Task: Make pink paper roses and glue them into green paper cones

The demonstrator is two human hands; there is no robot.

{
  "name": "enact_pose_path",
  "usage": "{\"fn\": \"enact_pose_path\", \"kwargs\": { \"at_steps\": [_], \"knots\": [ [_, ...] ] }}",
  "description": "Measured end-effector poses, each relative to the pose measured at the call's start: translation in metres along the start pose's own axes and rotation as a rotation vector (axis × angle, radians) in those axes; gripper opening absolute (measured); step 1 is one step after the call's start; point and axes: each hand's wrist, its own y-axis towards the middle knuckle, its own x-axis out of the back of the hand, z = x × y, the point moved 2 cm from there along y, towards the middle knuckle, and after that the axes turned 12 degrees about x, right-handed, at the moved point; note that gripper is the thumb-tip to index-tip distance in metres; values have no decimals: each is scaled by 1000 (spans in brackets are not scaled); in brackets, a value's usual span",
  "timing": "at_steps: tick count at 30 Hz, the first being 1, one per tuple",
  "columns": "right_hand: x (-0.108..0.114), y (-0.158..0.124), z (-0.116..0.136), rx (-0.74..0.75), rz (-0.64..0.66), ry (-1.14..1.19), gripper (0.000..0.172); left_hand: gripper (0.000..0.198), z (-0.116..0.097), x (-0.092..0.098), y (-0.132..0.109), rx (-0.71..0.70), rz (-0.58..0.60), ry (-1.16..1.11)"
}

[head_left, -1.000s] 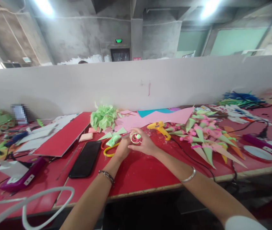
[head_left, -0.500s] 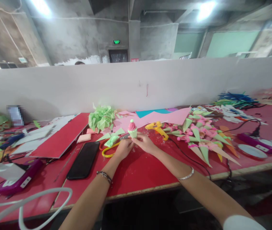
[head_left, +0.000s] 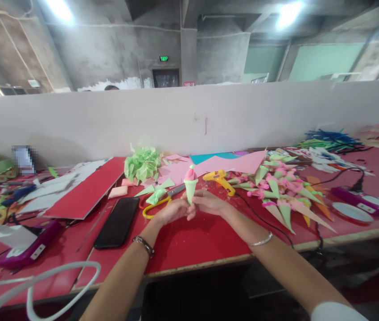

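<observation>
A small ice cream cone (head_left: 190, 186) with a pale green cone, a pink top and a green ball stands upright between my hands, over the red table. My left hand (head_left: 178, 211) has its fingers closed around the cone's lower end. My right hand (head_left: 208, 201) touches the cone from the right with its fingertips pressed together. Just behind my left hand lie yellow-handled scissors (head_left: 158, 207) with a light green lump (head_left: 156, 196) on them. A yellow glue gun (head_left: 219, 180) rests behind my right hand.
Many finished cones (head_left: 281, 189) are heaped at the right. A black phone (head_left: 116, 223) lies at the left, near a red board (head_left: 87, 189). Green scraps (head_left: 142, 164) and pink sheets (head_left: 236, 164) lie at the back. Purple power strips (head_left: 30, 249) sit on both sides.
The cone has been tilted upright so its side and pointed lower part now show. My left hand has turned, with its fingers now under and around the cone's lower end.
</observation>
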Motion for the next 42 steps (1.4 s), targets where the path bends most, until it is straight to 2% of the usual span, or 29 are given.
{"fn": "enact_pose_path", "kwargs": {
  "at_steps": [4, 11, 15, 20, 23, 32, 37, 42],
  "knots": [
    [1, 2, -1, 54, -50, -87, 40, 22, 1, 1, 1, -9, -14, 43],
    [10, 5, -2, 120, -174, -241, 30, 42, 4, -1, 1, -78, -224, 317],
    [7, 4, 2, 116, -167, -327, 29, 50, 5, -1, 1, -104, -327, 572],
    [7, 5, 2, 136, -147, -262, 25, 40, 1, 0, -2, -92, -487, 903],
    [6, 4, 4, 170, -82, -256, 22, 30, -5, 1, -3, -76, -562, 1059],
    [-5, 2, 18, 191, 79, -532, 22, 17, -12, 3, -6, -76, -560, 1290],
    [-1, 2, 15, 182, 136, -546, 23, 15, -9, 5, -5, -63, -555, 1341],
    [1, 1, 13, 161, 135, -557, 24, 19, -6, 7, -4, -42, -563, 1362]
  ]
}}
